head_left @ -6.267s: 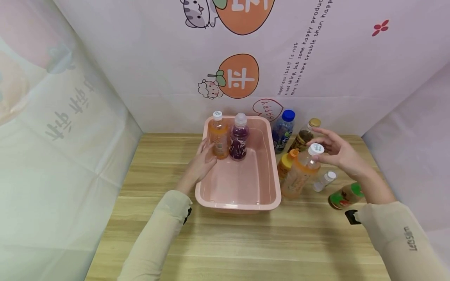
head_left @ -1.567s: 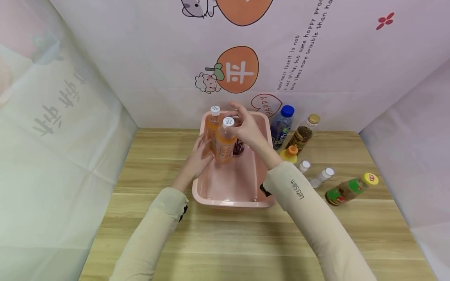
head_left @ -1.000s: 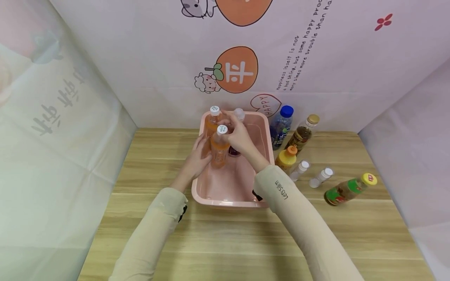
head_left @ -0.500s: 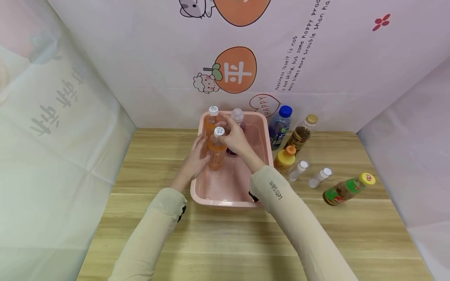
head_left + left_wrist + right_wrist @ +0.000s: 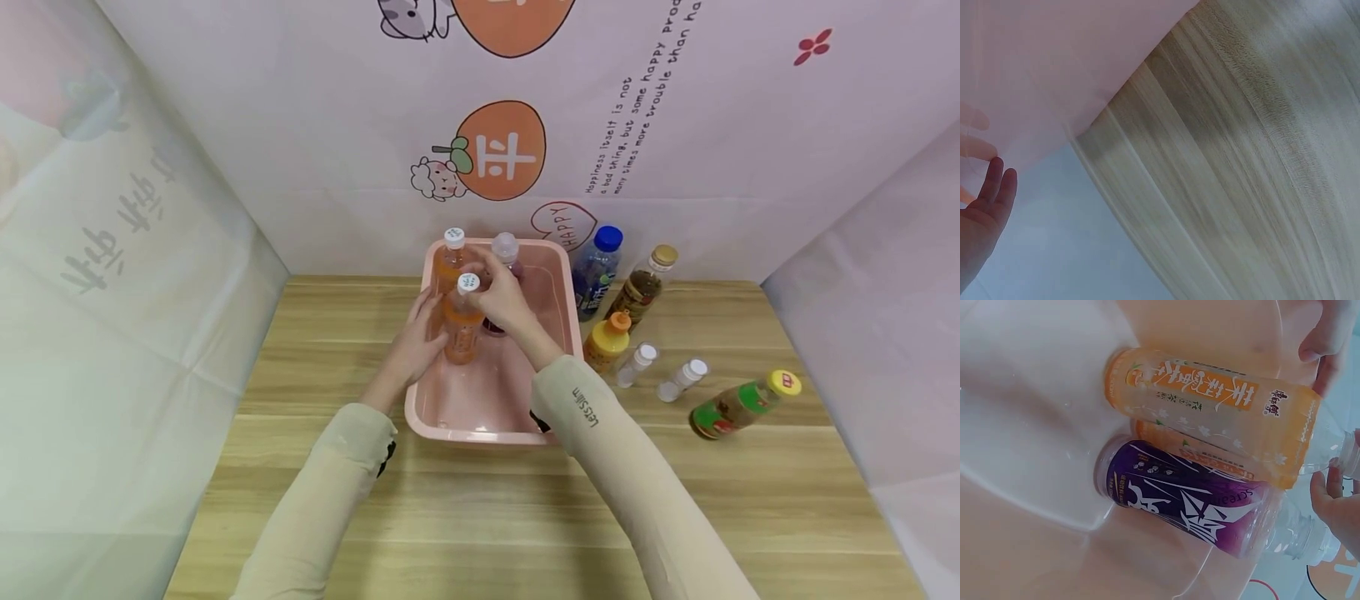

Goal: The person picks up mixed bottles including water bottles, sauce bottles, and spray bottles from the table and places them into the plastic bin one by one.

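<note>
At the left rim of a pink plastic basin [image 5: 476, 437], my left hand [image 5: 412, 346] grips the wall, fingers outside and thumb inside. My right hand [image 5: 501, 293] pinches the neck of a clear, orange-labelled tea bottle [image 5: 461, 337] under its white cap. That bottle is upright inside the basin, its base at the basin floor in the right wrist view. Behind it stands a second orange-labelled tea bottle [image 5: 451, 260], partly covered. A purple drink bottle [image 5: 1179, 497] stands close beside both; in the head view my right hand hides much of it.
Right of the basin stand a blue-capped bottle [image 5: 597, 275], a gold-capped bottle [image 5: 643, 287] and a yellow squeeze bottle [image 5: 606, 343]. Further forward are two small white-capped bottles [image 5: 637, 364] and a green-labelled bottle [image 5: 738, 407]. Printed cloth walls enclose the wooden table [image 5: 480, 533].
My right hand has carried the orange-labelled tea bottle from the table at right into the basin, lowering it in front of the first one. My left hand stays at the left rim.
</note>
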A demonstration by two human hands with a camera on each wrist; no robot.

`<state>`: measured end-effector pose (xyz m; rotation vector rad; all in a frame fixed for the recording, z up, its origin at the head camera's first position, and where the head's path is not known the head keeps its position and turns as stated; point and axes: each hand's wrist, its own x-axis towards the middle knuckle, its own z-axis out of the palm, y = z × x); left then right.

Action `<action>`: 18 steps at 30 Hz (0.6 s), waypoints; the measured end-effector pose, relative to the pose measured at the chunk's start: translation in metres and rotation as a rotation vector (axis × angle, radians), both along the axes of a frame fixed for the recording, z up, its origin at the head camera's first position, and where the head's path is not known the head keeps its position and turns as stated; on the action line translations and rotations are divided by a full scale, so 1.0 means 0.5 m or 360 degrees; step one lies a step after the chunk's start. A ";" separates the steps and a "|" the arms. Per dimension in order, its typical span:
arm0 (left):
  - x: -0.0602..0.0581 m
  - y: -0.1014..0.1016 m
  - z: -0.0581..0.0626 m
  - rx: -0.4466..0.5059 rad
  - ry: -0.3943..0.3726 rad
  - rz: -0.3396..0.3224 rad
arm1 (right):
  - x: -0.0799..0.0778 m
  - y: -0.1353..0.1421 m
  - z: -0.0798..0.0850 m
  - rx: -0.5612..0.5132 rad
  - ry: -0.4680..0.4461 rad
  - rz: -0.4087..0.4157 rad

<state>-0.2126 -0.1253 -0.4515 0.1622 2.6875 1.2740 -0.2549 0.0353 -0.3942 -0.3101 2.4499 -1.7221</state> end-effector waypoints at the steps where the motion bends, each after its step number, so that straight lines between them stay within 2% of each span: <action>1: 0.000 0.000 0.001 0.0000 0.0002 -0.0001 | 0.000 -0.001 0.001 -0.0003 -0.0004 0.0001; 13: 0.003 0.000 0.004 -0.0007 -0.0018 -0.0003 | 0.002 -0.003 0.002 -0.0018 0.0004 0.0058; 18: 0.003 0.001 0.004 -0.0012 0.0029 -0.0029 | -0.002 -0.001 0.004 -0.0030 0.0004 0.0070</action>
